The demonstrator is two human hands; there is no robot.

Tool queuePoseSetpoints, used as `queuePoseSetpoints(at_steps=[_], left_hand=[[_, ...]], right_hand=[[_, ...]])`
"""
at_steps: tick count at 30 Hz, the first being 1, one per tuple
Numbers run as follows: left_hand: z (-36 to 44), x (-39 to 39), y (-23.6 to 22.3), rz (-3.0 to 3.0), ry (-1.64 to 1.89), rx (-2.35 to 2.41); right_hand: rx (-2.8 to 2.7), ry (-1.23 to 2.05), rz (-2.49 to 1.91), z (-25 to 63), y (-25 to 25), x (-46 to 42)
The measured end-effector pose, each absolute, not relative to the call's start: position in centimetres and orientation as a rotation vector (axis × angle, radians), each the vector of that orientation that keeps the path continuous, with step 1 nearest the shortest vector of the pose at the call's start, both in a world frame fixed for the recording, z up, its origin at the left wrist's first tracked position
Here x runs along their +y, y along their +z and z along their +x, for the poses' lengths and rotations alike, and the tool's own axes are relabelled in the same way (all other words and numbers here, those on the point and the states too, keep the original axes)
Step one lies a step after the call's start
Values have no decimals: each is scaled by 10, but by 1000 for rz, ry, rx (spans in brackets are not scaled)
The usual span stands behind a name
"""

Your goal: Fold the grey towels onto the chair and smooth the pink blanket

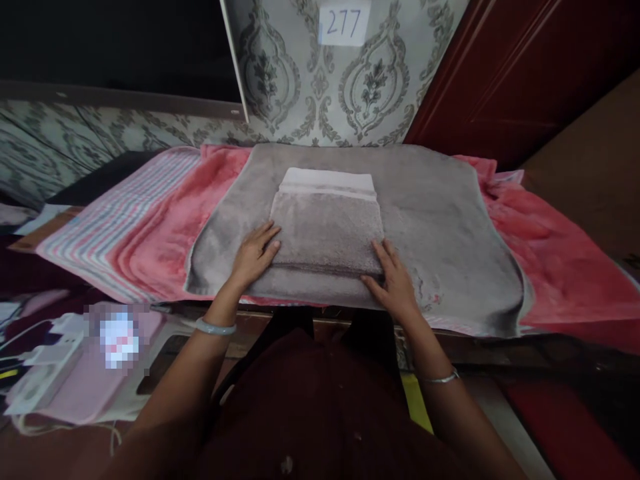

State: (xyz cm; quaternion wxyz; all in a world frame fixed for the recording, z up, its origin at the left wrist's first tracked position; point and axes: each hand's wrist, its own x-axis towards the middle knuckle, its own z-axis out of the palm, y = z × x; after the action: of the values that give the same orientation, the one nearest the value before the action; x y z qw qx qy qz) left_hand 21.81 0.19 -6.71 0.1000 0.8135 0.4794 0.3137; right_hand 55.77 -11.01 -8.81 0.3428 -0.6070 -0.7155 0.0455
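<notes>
A folded grey-brown towel [327,227] with a pale band at its far end lies flat in front of me. Beneath it is a larger grey fleecy cloth [440,247]. My left hand [255,255] rests at the towel's left edge, fingers extended and thumb apart. At the right near corner, my right hand [393,277] touches the towel with its fingers stretched forward and its thumb along the near edge. Neither hand visibly grips the fabric. Whether any fingertips are tucked under the towel cannot be made out.
Pink plush blankets [565,267] spread under the grey cloth, with a striped part [125,213] at left. A dark screen [115,47] hangs at upper left. A power strip [50,367] and cables lie at lower left. A dark red door [500,73] stands at right.
</notes>
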Motion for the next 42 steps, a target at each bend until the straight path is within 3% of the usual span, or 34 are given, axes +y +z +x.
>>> queuePoseSetpoints(at_steps=[4,12,17,23,32,42], left_hand=[[221,-2,-69,2314,896,1515],[240,-11,-56,2193,962,1687],[238,-8,-45,1568,1286,1436],[230,-36,-31,761,1229,1010],[261,-52,-20,835,1188,882],[269,-39,-30,747,1335,1029]], right_hand=[[-1586,305,-1555,557,-87,-112],[-937,974,-1407,573,-58,-94],[-790,1300,-1166,568,-39,-81],[-570,1397,-1059,562,-49,-82],[-519,1457,-1097,553,-45,-86],[-890,1351,-1296,564,-49,-88]])
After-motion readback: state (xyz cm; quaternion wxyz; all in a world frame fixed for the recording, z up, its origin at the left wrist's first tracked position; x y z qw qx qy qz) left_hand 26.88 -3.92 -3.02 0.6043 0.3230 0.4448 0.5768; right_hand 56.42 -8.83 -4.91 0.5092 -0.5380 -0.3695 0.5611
